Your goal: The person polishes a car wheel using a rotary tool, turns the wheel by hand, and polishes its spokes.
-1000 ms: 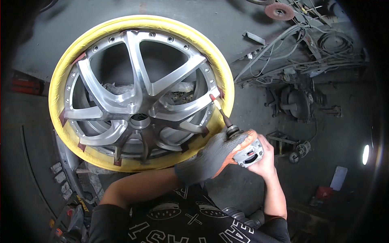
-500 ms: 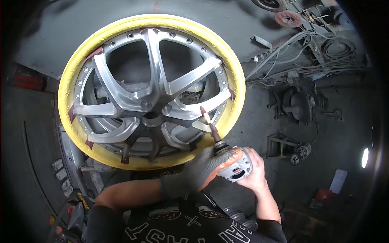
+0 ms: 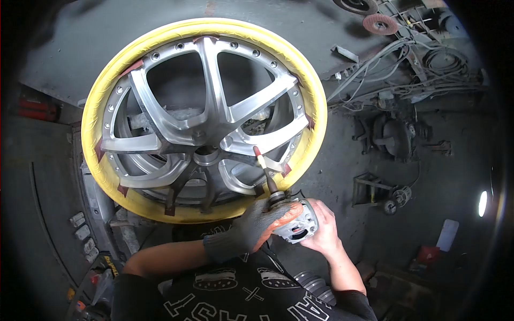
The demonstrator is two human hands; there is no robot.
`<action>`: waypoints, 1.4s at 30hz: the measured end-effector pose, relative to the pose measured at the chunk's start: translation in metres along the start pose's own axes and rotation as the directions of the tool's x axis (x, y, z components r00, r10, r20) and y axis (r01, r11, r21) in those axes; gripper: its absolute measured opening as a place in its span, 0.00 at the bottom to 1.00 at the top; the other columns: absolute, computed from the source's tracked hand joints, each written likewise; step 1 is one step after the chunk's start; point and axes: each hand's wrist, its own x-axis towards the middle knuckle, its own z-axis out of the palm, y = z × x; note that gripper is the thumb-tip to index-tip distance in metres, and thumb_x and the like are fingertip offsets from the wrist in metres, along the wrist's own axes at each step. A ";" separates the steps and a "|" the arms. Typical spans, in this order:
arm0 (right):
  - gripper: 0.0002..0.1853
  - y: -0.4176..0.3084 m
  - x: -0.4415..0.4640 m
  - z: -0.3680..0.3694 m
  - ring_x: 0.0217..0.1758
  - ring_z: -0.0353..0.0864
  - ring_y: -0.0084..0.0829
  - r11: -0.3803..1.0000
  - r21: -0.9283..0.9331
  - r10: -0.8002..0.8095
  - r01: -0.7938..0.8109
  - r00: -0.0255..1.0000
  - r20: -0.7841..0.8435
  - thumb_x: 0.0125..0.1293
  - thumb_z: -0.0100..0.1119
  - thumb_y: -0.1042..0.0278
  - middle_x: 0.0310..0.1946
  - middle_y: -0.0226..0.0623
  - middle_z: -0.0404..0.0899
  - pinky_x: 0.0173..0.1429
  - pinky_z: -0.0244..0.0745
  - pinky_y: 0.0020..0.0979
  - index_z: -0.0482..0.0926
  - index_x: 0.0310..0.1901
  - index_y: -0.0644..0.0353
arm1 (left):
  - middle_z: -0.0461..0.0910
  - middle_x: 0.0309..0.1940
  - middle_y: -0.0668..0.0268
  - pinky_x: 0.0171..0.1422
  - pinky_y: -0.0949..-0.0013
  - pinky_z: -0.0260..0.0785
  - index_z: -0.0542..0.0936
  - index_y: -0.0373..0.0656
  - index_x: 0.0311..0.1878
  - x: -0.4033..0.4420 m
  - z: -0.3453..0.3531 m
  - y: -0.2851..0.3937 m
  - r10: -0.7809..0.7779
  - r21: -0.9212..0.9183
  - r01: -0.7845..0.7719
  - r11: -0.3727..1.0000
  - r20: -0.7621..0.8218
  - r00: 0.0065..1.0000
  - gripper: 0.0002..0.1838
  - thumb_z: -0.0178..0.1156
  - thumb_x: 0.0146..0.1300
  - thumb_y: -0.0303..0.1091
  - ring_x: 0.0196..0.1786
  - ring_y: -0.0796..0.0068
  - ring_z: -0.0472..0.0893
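Note:
My left hand (image 3: 261,222), in a grey glove with an orange palm, is wrapped round the front of a die grinder (image 3: 301,229). My bare right hand (image 3: 324,227) clasps the rear of its body. A slim shaft with a red tip (image 3: 257,151) runs up from the grinder and is at the lower edge of a right-hand spoke; whether it touches, I cannot tell. The alloy wheel rim (image 3: 215,91) has bright silver spokes and a darker lower part. Yellow tape (image 3: 93,123) covers its outer lip, with dark red patches at the spoke ends.
Cables (image 3: 375,67) and a pink abrasive disc (image 3: 380,24) are at the upper right. A dark machine (image 3: 393,136) and a small metal frame (image 3: 369,192) stand on the right. A yellow-lettered tool (image 3: 111,266) lies at the lower left.
Both hands and the die grinder have shifted left, and the red tip has moved inward along the spoke toward the hub. The wheel sits slightly further right in view.

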 end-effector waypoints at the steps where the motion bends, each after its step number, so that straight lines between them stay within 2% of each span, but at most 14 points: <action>1: 0.35 0.000 0.000 0.001 0.48 0.84 0.48 1.000 0.016 -0.008 0.008 1.000 0.006 0.36 0.76 0.70 0.46 0.45 0.82 0.55 0.79 0.44 0.77 0.52 0.64 | 0.82 0.44 0.66 0.48 0.73 0.75 0.81 0.35 0.54 -0.001 0.002 0.005 -0.057 -0.124 0.056 0.991 -0.005 0.998 0.13 0.62 0.71 0.31 0.47 0.82 0.79; 9: 0.34 0.032 0.007 -0.039 0.47 0.84 0.49 0.995 -0.099 0.003 -0.016 0.990 -0.139 0.36 0.76 0.70 0.45 0.47 0.82 0.52 0.80 0.42 0.76 0.51 0.65 | 0.82 0.45 0.66 0.51 0.72 0.76 0.80 0.40 0.56 0.048 0.041 0.013 -0.210 -0.003 0.210 0.978 -0.026 0.977 0.15 0.63 0.71 0.35 0.47 0.81 0.80; 16: 0.33 0.068 0.019 -0.065 0.47 0.84 0.48 0.994 -0.083 0.053 -0.067 0.986 -0.157 0.38 0.77 0.72 0.45 0.46 0.83 0.54 0.80 0.40 0.77 0.51 0.64 | 0.82 0.43 0.66 0.53 0.63 0.77 0.80 0.44 0.57 0.093 0.067 0.027 -0.189 -0.125 0.188 0.974 0.007 0.982 0.29 0.67 0.63 0.58 0.48 0.77 0.81; 20: 0.32 0.077 0.022 -0.068 0.48 0.84 0.48 0.992 -0.035 0.113 -0.118 0.986 -0.119 0.38 0.78 0.71 0.46 0.46 0.83 0.55 0.80 0.39 0.78 0.51 0.64 | 0.79 0.60 0.59 0.60 0.57 0.78 0.73 0.42 0.66 0.117 0.052 -0.006 -0.245 0.191 0.238 0.952 0.016 0.969 0.23 0.53 0.76 0.46 0.60 0.69 0.81; 23: 0.33 0.079 0.019 -0.065 0.48 0.84 0.49 0.996 -0.028 0.087 -0.090 0.991 -0.101 0.38 0.78 0.71 0.46 0.46 0.83 0.54 0.80 0.40 0.78 0.51 0.65 | 0.80 0.43 0.65 0.53 0.68 0.73 0.73 0.43 0.65 0.108 0.049 -0.022 -0.111 0.066 0.109 0.992 0.014 0.994 0.26 0.66 0.67 0.42 0.46 0.76 0.80; 26: 0.33 0.077 0.012 -0.057 0.48 0.84 0.49 0.999 -0.004 0.045 -0.045 0.996 -0.083 0.37 0.78 0.71 0.46 0.48 0.83 0.54 0.80 0.41 0.78 0.51 0.66 | 0.80 0.42 0.65 0.51 0.66 0.74 0.71 0.45 0.66 0.100 0.028 -0.067 0.393 0.429 -0.439 0.789 0.196 0.898 0.27 0.67 0.66 0.36 0.45 0.75 0.81; 29: 0.34 0.068 0.008 -0.049 0.47 0.85 0.49 0.999 0.043 0.029 -0.027 0.999 -0.039 0.37 0.77 0.71 0.45 0.48 0.82 0.53 0.80 0.40 0.78 0.52 0.66 | 0.79 0.41 0.63 0.49 0.66 0.75 0.71 0.47 0.68 0.078 0.030 -0.046 0.382 0.232 -0.413 0.881 0.168 0.909 0.31 0.69 0.62 0.37 0.45 0.71 0.81; 31: 0.34 0.065 0.007 -0.046 0.46 0.85 0.48 0.997 0.072 0.004 -0.002 0.999 -0.038 0.37 0.77 0.72 0.45 0.47 0.82 0.53 0.80 0.40 0.78 0.52 0.65 | 0.78 0.46 0.62 0.50 0.65 0.75 0.69 0.50 0.69 0.066 0.054 0.004 -0.389 -0.183 0.372 0.910 -0.069 0.919 0.36 0.71 0.58 0.37 0.47 0.66 0.80; 32: 0.34 0.065 0.008 -0.046 0.46 0.85 0.48 0.997 0.073 0.003 0.000 0.999 -0.040 0.37 0.77 0.72 0.45 0.47 0.82 0.53 0.80 0.40 0.78 0.52 0.65 | 0.78 0.46 0.62 0.50 0.65 0.75 0.69 0.50 0.69 0.071 0.044 -0.013 -0.389 -0.180 0.371 0.911 -0.070 0.919 0.36 0.71 0.58 0.37 0.47 0.66 0.80; 36: 0.34 0.070 0.012 -0.055 0.46 0.84 0.48 0.999 0.001 0.033 -0.033 0.994 -0.102 0.37 0.77 0.72 0.45 0.46 0.82 0.52 0.80 0.40 0.77 0.52 0.65 | 0.79 0.49 0.62 0.50 0.66 0.76 0.69 0.50 0.69 0.099 0.026 -0.065 0.446 0.419 -0.515 0.748 0.257 0.857 0.37 0.72 0.56 0.37 0.47 0.64 0.80; 39: 0.34 0.079 0.014 -0.060 0.46 0.84 0.48 0.998 -0.023 0.059 -0.062 0.991 -0.117 0.36 0.78 0.72 0.45 0.45 0.82 0.52 0.80 0.39 0.78 0.51 0.65 | 0.79 0.49 0.65 0.50 0.65 0.75 0.70 0.47 0.69 0.104 0.040 -0.031 0.575 0.564 -0.653 0.506 0.344 0.742 0.36 0.72 0.58 0.38 0.47 0.67 0.80; 40: 0.34 0.079 0.015 -0.061 0.46 0.84 0.48 0.998 -0.033 0.051 -0.056 0.992 -0.114 0.36 0.78 0.72 0.45 0.45 0.82 0.53 0.80 0.40 0.77 0.52 0.65 | 0.79 0.50 0.66 0.50 0.64 0.75 0.71 0.44 0.67 0.100 0.049 -0.014 0.256 0.285 -0.282 0.916 0.125 0.959 0.33 0.71 0.60 0.41 0.47 0.70 0.79; 41: 0.34 0.079 0.015 -0.061 0.46 0.84 0.49 0.998 -0.043 0.045 -0.050 0.993 -0.110 0.36 0.78 0.72 0.45 0.46 0.82 0.53 0.80 0.40 0.77 0.52 0.65 | 0.79 0.50 0.68 0.51 0.64 0.74 0.73 0.42 0.65 0.098 0.053 -0.007 -0.183 -0.115 0.190 0.975 0.061 0.981 0.31 0.70 0.62 0.43 0.48 0.73 0.79; 42: 0.34 0.078 0.014 -0.060 0.46 0.84 0.49 0.998 -0.043 0.048 -0.053 0.993 -0.109 0.36 0.78 0.72 0.45 0.46 0.82 0.53 0.80 0.40 0.77 0.52 0.65 | 0.79 0.50 0.68 0.51 0.64 0.74 0.73 0.42 0.65 0.096 0.047 -0.024 -0.186 -0.117 0.192 0.974 0.062 0.981 0.31 0.70 0.62 0.43 0.48 0.73 0.79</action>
